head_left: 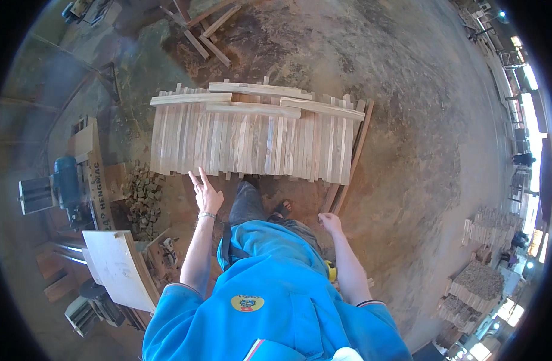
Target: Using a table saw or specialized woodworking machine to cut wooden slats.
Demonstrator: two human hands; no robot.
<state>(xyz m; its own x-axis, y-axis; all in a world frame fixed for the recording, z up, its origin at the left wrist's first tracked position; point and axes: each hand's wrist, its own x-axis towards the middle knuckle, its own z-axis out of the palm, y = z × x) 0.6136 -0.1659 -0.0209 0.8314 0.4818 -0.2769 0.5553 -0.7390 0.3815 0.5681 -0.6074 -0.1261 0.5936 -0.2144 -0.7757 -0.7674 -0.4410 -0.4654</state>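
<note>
Left grip [209, 199], two fingers extended, hangs near wooden slats [252, 144].

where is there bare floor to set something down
Floor looks bare right of the slats, between the long boards and the far-right stacks, and beyond the slats, right of the loose beams. Crowded: the left side, with offcuts, panel and blue motor.

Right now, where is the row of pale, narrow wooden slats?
The slats lie above centre in the head view, beyond the person's left hand, with long brown wooden beams at their right.
</note>
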